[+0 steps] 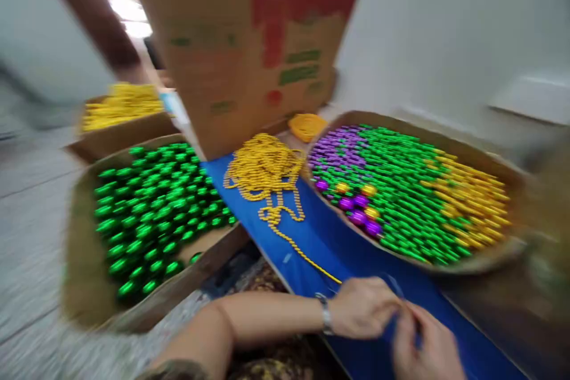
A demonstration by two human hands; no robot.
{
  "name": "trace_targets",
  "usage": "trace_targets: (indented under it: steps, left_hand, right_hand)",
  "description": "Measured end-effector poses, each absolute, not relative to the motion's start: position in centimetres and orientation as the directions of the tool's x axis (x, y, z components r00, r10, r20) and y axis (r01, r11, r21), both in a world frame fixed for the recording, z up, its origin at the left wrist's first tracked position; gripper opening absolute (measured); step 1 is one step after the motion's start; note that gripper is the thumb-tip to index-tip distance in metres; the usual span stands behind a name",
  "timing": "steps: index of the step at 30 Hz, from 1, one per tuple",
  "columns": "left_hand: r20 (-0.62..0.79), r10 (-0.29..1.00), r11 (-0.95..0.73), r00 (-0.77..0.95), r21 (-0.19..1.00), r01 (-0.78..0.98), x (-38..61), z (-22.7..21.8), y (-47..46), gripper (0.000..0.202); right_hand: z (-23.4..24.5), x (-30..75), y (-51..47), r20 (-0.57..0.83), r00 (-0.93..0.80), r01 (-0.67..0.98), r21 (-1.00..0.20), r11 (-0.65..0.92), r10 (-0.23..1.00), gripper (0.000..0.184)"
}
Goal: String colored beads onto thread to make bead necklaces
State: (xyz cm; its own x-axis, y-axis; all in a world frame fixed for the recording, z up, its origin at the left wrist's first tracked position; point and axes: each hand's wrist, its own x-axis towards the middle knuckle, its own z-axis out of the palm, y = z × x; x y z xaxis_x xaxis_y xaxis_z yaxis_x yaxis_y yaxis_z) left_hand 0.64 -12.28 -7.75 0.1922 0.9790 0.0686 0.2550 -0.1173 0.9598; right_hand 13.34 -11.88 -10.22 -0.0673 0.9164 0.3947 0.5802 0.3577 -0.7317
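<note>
My left hand, with a watch at the wrist, reaches across to the near end of a blue board. Its fingers are curled at the end of a yellow bead string that trails from a yellow bead pile on the board. My right hand meets it from below, fingers pinched together against the left fingers. What the fingers pinch is blurred; it looks like the string's end.
A cardboard box of green beads stands left of the board. A box with green, purple and yellow bead strings stands on the right. Behind are a tall cardboard box and a box of yellow beads.
</note>
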Motion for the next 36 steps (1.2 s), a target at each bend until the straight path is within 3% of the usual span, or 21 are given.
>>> trace_targets:
  steps: [4,9,19,25,29,32,36]
  left_hand:
    - [0.022,0.993,-0.043,0.118,0.983,0.177,1.5,-8.3,-10.3,0.025]
    - [-0.031,0.981,0.024,0.193,0.999,0.037,2.2,-8.2,-10.3,0.027]
    - [0.069,0.975,-0.093,0.210,0.990,0.105,2.0,-8.1,-10.1,0.024]
    - [0.202,0.954,-0.259,0.223,0.928,0.267,2.1,-8.3,-10.2,0.024]
    - [0.100,0.973,-0.142,0.206,0.969,0.203,2.3,-8.5,-9.8,0.021]
    - [-0.003,0.973,-0.021,0.229,0.994,0.103,2.2,-8.8,-9.4,0.022]
    - [0.007,0.967,-0.068,0.256,0.971,0.230,1.4,-9.2,-9.2,0.024]
  right_hand:
    - [-9.9,14.0,-11.7,0.341,0.126,0.557,-0.801,0.218,0.931,0.029]
    - [-9.8,13.4,-11.7,0.238,0.179,0.477,-0.870,0.128,0.955,0.027]
    - [-8.7,13.7,-12.8,0.255,0.240,0.476,-0.872,0.115,0.937,0.018]
    - [-9.5,13.8,-12.0,0.255,0.281,0.400,-0.907,0.128,0.925,0.020]
    - [-10.2,13.3,-11.6,0.154,0.358,0.239,-0.969,0.069,0.921,0.027]
    - [-9.7,13.2,-11.4,0.013,0.349,0.024,-1.000,0.005,0.937,0.030]
    - [-7.6,14.4,-11.0,-0.148,0.288,-0.279,-0.958,-0.065,0.946,0.032]
